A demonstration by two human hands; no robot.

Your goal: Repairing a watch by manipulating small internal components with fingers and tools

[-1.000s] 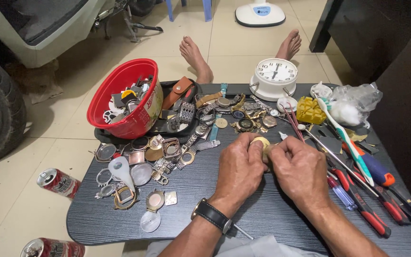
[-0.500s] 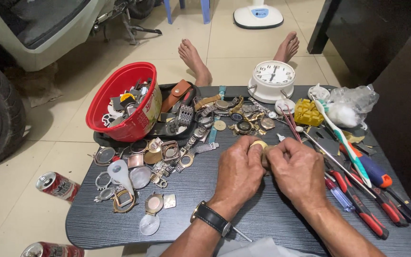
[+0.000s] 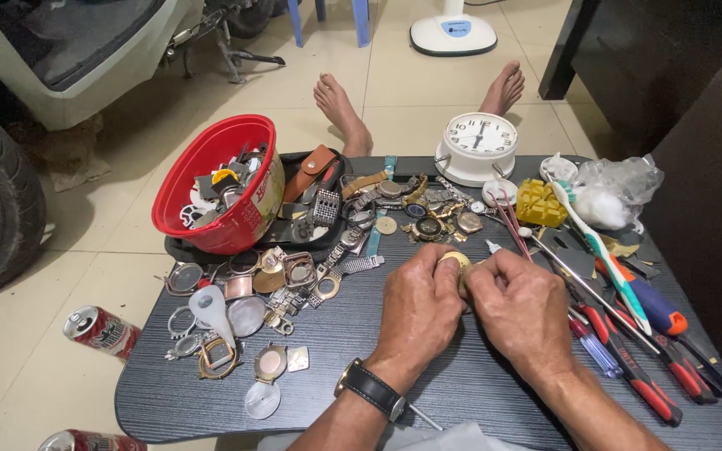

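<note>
Both hands are held together near the middle of the dark desk (image 3: 478, 392), knuckles upward, wrists toward the near edge. The left hand (image 3: 418, 309), with a black-strapped watch (image 3: 371, 389) on its wrist, is curled closed around a small round gold watch case (image 3: 455, 260); only the top rim of the case is seen above the fingers. The right hand (image 3: 521, 307) is closed beside it, fingertips pressed against the case; whether a tool is pinched in it cannot be told.

A red bowl (image 3: 219, 179) with a printed label on its side is tipped at the far left corner, filled with parts. A white clock (image 3: 480, 146) is placed at the far edge. Red-handled screwdrivers (image 3: 637, 380) are laid along the right edge. A red drink can (image 3: 100, 331) is seen lying on the floor off the left edge.
</note>
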